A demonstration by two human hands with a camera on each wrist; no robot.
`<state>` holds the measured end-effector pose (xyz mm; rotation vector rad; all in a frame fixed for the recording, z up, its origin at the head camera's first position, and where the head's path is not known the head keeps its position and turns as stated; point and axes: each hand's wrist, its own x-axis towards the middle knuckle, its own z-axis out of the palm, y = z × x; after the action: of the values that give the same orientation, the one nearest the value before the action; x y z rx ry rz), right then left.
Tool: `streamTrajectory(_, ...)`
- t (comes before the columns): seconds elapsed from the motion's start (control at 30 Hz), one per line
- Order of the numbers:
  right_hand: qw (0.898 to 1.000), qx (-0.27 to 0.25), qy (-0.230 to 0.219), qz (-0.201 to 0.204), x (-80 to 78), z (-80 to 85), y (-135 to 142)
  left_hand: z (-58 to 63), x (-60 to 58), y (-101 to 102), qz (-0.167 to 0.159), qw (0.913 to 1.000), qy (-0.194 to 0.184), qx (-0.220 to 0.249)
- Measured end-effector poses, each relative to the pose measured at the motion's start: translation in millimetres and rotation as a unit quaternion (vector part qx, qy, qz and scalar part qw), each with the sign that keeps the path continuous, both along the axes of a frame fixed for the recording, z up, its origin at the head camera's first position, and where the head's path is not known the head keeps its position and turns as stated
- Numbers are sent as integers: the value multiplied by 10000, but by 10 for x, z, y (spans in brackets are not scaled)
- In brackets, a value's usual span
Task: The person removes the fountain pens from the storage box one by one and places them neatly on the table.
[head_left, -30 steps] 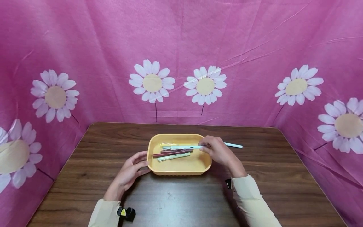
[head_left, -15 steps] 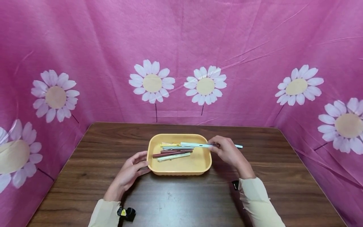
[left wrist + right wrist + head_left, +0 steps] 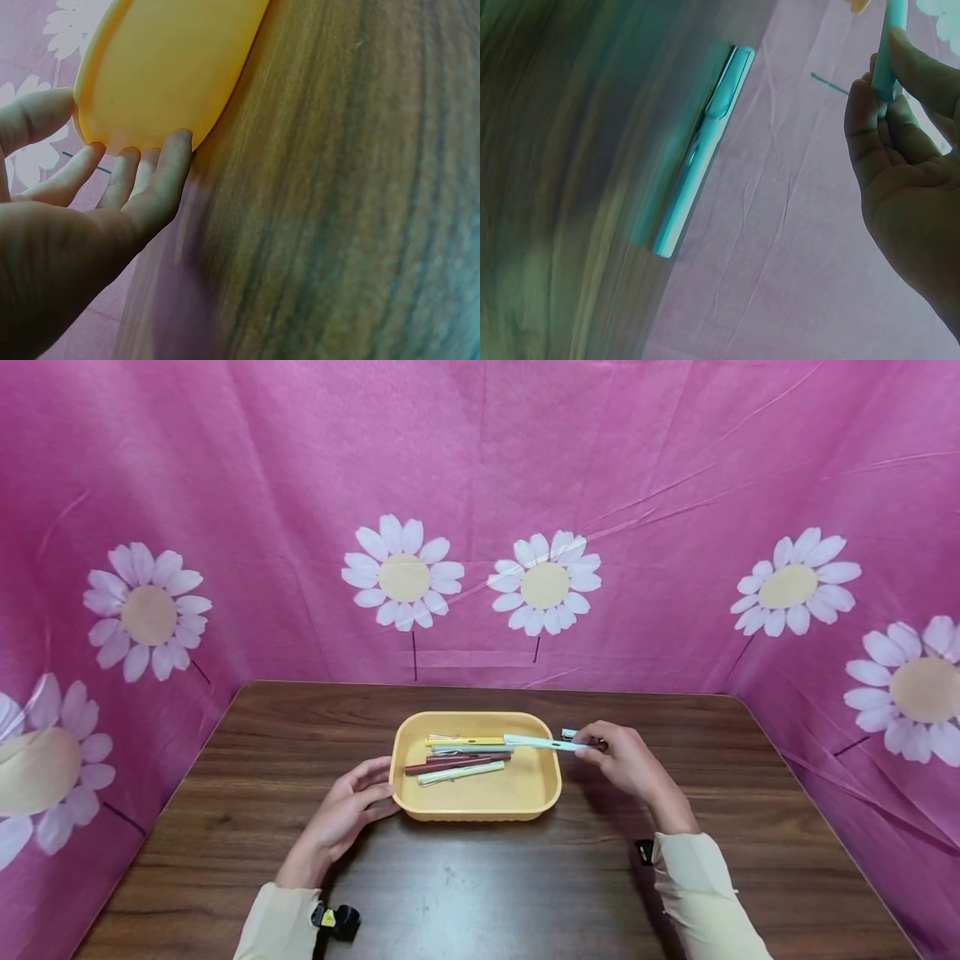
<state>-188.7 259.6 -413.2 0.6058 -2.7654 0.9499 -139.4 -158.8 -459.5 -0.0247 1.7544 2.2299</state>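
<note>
My left hand [image 3: 341, 814] touches the left end of a yellow tray [image 3: 480, 816], its fingertips against the outer wall; the left wrist view shows the thumb at the tray's edge [image 3: 161, 67]. Pinched by one end in my right hand [image 3: 622, 768] is a pale blue pen [image 3: 543, 742], whose far end reaches over the tray's right rim. Inside the tray lie a yellow pen [image 3: 465, 741], a grey-blue pen [image 3: 468, 749], dark red pens [image 3: 457, 764] and a pale green pen [image 3: 461, 773]. Behind the right hand another light blue pen [image 3: 705, 154] lies on the table.
The brown wooden table [image 3: 450, 893] carries the tray near its middle. A pink cloth [image 3: 480, 485] with printed daisies hangs along the back and both sides.
My right hand has drawn the pale blue pen rightward from above the tray's pens to its right rim. It now covers most of the table pen. The left hand stays put.
</note>
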Motion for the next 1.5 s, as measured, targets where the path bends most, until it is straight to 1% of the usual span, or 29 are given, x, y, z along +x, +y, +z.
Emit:
streamTrajectory(0.17,10000,41,-41,-72,0,-15,93,-7,4,4,-14,10000,2,-3)
streamTrajectory(0.47,9993,-1,-316,-195,-3,-11,201,-8,-8,8,16,10000,7,-14)
streamTrajectory(0.6,9994,4,-290,-164,-11,-38,234,-4,-7,-2,39,10000,2,-14)
streamTrajectory(0.83,9992,16,-221,-319,2,-62,318,-9,-4,-2,12,10000,17,20)
streamTrajectory(1.03,9990,55,-259,-372,-3,-60,392,-7,-7,1,-21,10000,16,7)
streamTrajectory(1.33,9979,-201,-319,-529,-23,-117,490,0,-15,11,-29,10000,6,-4)
streamTrajectory(1.5,9976,-277,-343,-537,-54,-134,548,0,-15,8,-6,10000,-14,-18)
